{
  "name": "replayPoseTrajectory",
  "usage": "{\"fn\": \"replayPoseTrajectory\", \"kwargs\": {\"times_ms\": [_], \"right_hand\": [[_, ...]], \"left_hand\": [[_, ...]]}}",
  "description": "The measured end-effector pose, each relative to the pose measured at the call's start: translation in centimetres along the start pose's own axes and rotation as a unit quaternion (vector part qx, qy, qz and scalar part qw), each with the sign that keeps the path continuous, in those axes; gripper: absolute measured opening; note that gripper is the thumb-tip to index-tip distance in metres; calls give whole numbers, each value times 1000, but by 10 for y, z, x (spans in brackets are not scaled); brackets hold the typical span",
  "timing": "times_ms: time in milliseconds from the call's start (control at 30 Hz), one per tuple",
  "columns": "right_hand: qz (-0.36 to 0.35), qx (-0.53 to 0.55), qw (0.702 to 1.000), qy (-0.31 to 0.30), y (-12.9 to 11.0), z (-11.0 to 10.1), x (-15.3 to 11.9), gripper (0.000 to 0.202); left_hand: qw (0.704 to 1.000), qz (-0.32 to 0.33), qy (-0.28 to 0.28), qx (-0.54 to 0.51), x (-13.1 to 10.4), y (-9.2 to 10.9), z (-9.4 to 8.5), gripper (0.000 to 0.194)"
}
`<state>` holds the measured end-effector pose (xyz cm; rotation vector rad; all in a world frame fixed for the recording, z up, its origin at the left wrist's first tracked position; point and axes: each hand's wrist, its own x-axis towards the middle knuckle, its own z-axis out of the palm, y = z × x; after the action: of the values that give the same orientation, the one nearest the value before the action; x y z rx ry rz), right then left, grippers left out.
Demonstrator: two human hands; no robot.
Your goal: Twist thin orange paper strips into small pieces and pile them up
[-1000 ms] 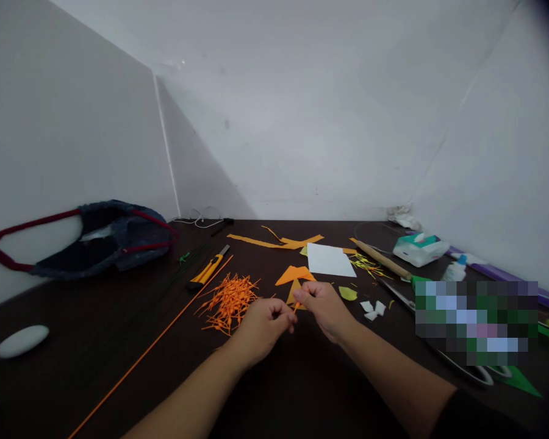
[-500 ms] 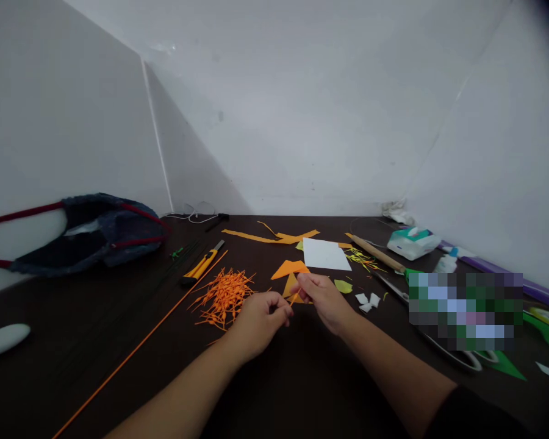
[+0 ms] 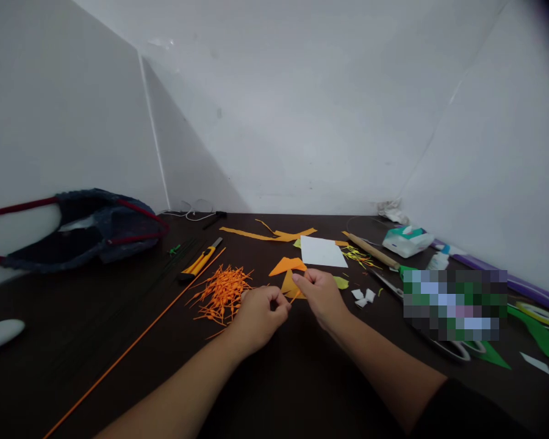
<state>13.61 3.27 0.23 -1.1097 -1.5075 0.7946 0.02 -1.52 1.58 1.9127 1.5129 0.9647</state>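
Note:
My left hand (image 3: 263, 310) is closed in a pinch at the centre, just right of a pile of thin orange twisted pieces (image 3: 224, 291). Facing it, my right hand (image 3: 321, 294) has its fingers pressed together. A small orange strip (image 3: 295, 296) spans the gap between the fingertips, and both hands grip it. Behind the hands are orange paper pieces (image 3: 284, 266) and a white sheet (image 3: 322, 251). Left of the pile, a long orange stick (image 3: 132, 346) runs diagonally toward the front edge.
A yellow cutter (image 3: 200, 263) and a dark blue bag (image 3: 85, 231) are on the left, with a white oval object (image 3: 2, 335) nearer. At right are white scraps (image 3: 363, 297), scissors (image 3: 387, 283), a tissue pack (image 3: 407, 241), a small bottle (image 3: 438, 259) and green paper (image 3: 494, 355).
The view has shifted slightly. My right hand's fingers are turned a little more over the strip, while my left hand stays nearly in place.

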Motion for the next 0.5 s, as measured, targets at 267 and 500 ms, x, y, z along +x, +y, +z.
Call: {"fn": "replayPoseTrajectory", "kwargs": {"times_ms": [267, 500], "right_hand": [[24, 75, 997, 19, 7, 7, -2, 40], [57, 143, 988, 27, 13, 2, 2, 40]], "left_hand": [[998, 49, 34, 32, -2, 4, 0, 11], [997, 38, 42, -59, 1, -3, -2, 13]]}}
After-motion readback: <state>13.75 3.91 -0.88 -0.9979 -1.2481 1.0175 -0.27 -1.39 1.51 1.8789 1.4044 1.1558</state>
